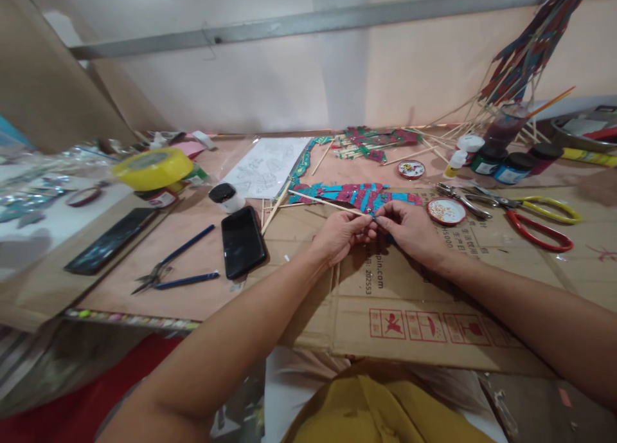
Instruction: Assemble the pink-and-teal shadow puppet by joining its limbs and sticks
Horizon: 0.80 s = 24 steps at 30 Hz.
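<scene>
My left hand (pixel 342 234) is closed, pinching a thin wooden stick (pixel 328 202) near its right end. Against it, my right hand (pixel 409 231) is closed too, thumb and finger pressed on a small blue piece (pixel 373 215) at the stick's tip. How the piece joins the stick is hidden by my fingers. Something dark blue shows under my right hand, too covered to name. Just beyond both hands lies a flat cut-out figure (pixel 337 193), painted pink and turquoise. All this is over a cardboard sheet (pixel 351 327).
To the right lie red-and-yellow-handled scissors (pixel 540 227), pliers (pixel 463 202) and a lid of small beads (pixel 447 211). Paint jars (pixel 515 168) stand behind. Leftward are a phone (pixel 243 242), blue-handled pliers (pixel 176 263), a tape roll (pixel 152 166) and a drawing (pixel 265 166).
</scene>
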Motion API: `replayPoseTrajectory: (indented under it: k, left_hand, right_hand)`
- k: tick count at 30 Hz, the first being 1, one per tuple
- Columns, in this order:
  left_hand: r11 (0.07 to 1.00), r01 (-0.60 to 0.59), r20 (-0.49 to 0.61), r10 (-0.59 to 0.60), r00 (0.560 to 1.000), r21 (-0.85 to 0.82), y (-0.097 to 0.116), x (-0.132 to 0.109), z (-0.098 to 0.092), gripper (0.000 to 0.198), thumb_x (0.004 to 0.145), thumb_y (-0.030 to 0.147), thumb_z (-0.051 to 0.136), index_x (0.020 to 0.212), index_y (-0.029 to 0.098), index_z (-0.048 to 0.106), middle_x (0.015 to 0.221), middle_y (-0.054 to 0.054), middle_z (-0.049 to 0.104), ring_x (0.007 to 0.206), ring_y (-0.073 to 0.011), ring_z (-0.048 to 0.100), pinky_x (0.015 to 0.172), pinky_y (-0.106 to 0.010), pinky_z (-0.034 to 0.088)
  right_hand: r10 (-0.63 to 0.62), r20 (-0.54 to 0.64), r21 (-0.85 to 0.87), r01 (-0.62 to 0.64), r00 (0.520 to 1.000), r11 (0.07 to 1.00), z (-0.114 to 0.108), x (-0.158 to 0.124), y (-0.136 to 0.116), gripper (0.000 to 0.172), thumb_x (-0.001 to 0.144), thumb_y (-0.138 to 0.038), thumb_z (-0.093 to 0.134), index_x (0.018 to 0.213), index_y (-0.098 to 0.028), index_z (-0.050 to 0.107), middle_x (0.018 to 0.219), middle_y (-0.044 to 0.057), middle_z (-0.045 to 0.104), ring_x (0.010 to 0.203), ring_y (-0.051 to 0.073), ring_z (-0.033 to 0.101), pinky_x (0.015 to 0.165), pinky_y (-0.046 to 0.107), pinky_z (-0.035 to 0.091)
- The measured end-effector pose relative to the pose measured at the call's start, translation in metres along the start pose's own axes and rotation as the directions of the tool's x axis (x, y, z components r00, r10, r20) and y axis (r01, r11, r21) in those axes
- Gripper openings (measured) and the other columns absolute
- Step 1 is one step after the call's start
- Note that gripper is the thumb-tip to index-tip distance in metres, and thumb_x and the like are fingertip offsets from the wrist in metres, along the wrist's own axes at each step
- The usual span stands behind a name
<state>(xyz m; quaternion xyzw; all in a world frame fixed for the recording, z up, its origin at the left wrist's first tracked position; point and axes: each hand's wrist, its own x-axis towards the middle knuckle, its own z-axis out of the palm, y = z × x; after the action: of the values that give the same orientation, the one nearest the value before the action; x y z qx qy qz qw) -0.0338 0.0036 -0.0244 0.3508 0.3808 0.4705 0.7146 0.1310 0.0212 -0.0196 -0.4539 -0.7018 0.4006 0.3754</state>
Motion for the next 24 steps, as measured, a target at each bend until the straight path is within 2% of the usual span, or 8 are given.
replayPoseTrajectory:
  k: [10,16,24]
  left_hand:
    - [1.000,0.010,-0.019,-0.010,1.000,-0.002,-0.0001,0.0003,0.0003,0.024,0.067,0.025,0.080,0.074,0.008,0.065,0.065,-0.003,0.065,0.057,-0.0079,0.059,0.056,-0.019,0.045]
    - [0.998,0.036,0.000,-0.036,0.999,-0.054,0.0018,0.0009,0.0008,0.023,0.066,0.024,0.080,0.072,0.008,0.065,0.062,-0.002,0.063,0.054,-0.0066,0.056,0.055,-0.018,0.045]
    - [0.998,0.030,0.023,-0.029,0.999,-0.046,0.0017,0.0017,-0.0011,0.026,0.062,0.026,0.083,0.071,0.008,0.065,0.064,-0.004,0.065,0.056,-0.0075,0.058,0.056,-0.019,0.045]
  right_hand:
    - [-0.048,-0.038,-0.046,0.047,0.998,0.998,0.0026,-0.0028,-0.0025,0.009,0.080,-0.024,0.055,0.084,-0.018,0.062,0.079,0.004,0.069,0.071,0.017,0.063,0.068,0.032,0.048]
    - [-0.006,0.017,0.081,0.004,1.000,0.997,0.0009,0.0011,0.0003,0.013,0.081,-0.029,0.057,0.084,-0.018,0.062,0.080,0.004,0.068,0.072,0.016,0.061,0.067,0.031,0.048]
    - [-0.007,0.012,0.036,0.007,1.000,0.999,0.0010,0.0002,-0.0004,0.010,0.081,-0.028,0.057,0.083,-0.020,0.061,0.081,0.003,0.067,0.074,0.017,0.062,0.071,0.032,0.049]
